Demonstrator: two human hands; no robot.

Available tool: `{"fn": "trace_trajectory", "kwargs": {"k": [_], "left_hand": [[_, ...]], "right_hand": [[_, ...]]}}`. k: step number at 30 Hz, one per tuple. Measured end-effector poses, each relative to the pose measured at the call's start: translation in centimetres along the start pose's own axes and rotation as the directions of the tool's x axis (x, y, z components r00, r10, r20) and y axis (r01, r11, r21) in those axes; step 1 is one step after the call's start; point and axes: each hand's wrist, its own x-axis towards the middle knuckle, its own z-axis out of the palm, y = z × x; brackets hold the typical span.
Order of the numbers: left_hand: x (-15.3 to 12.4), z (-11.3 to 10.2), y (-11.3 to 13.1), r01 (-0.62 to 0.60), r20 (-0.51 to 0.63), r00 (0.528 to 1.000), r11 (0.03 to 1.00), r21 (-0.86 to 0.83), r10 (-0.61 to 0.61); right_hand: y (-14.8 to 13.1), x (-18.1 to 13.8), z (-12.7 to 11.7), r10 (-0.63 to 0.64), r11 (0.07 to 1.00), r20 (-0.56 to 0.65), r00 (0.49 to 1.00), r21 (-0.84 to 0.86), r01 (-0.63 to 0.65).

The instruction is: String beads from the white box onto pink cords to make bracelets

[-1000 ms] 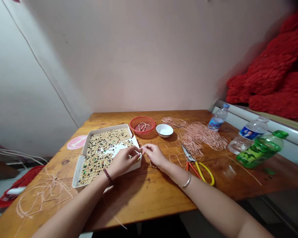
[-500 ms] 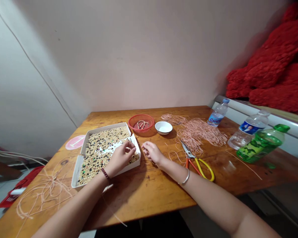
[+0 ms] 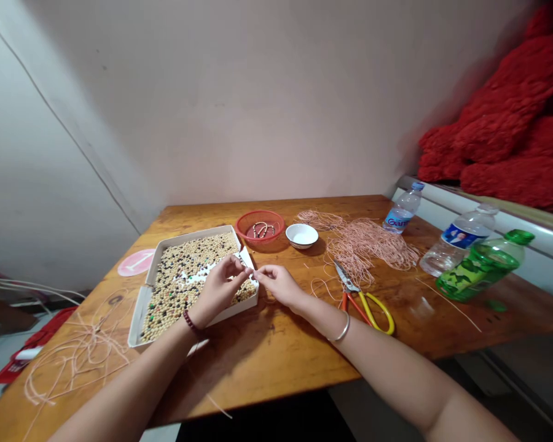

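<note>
My left hand [image 3: 221, 283] reaches over the right side of a white box [image 3: 138, 316] of small beads [image 3: 179, 294], mostly cream, with dark and some coloured ones. Its thumb and forefinger are pinched; whatever they hold is too small to make out. My right hand [image 3: 279, 283] meets it fingertip to fingertip at the box's right edge. Its fingers are closed on what looks like a thin cord, mostly hidden. Behind the hands, a red mesh basket [image 3: 241, 235] contains a beaded string [image 3: 263, 230].
A white bowl [image 3: 301, 235] stands beside the basket. Right of it lie a heap of pink cord [image 3: 371, 244], scissors [image 3: 364, 301] with yellow and orange handles, and plastic bottles [image 3: 461, 242]. More loose cord [image 3: 83, 350] and a pink round disc [image 3: 136, 263] lie left of the box.
My hands, apart half a second ago, have come together at the fingertips. The right hand moved left and its fingers now point at the left hand's pinch.
</note>
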Motion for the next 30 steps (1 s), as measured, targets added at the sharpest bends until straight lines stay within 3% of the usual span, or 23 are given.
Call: {"fn": "trace_trajectory", "kwargs": {"k": [8, 14, 19, 22, 24, 26, 30], "left_hand": [[0.1, 0.1, 0.0, -0.037, -0.046, 0.998, 0.999, 0.015, 0.038], [0.2, 0.0, 0.2, -0.051, -0.243, 0.969, 0.999, 0.01, 0.052], [-0.1, 0.0, 0.5, -0.041, -0.101, 0.994, 0.999, 0.016, 0.043], [-0.2, -0.4, 0.4, -0.019, -0.039, 0.999, 0.991, 0.129, 0.025], [-0.2, -0.9, 0.2, 0.013, -0.096, 0.995, 0.943, 0.332, 0.02], [-0.2, -1.5, -0.1, 0.069, -0.142, 0.99, 0.827, 0.559, 0.014], [-0.8, -2.2, -0.9, 0.099, -0.04, 0.993, 0.579, 0.809, -0.113]], "right_hand": [[-0.2, -0.1, 0.0, -0.065, 0.997, 0.024, 0.998, -0.046, 0.066], [-0.3, -0.1, -0.1, -0.056, 0.995, 0.0, 0.998, -0.081, 0.056], [-0.7, -0.4, -0.1, -0.06, 0.997, 0.034, 0.998, -0.052, 0.062], [-0.7, -0.5, -0.2, -0.072, 0.993, 0.012, 0.997, -0.088, 0.073], [-0.5, -0.6, -0.3, -0.059, 0.992, -0.016, 0.998, -0.109, 0.057], [-0.2, -0.5, -0.4, -0.027, 0.995, -0.043, 0.999, -0.102, 0.022], [0.4, -0.4, -0.4, 0.043, 0.999, -0.063, 0.997, -0.006, -0.043]]}}
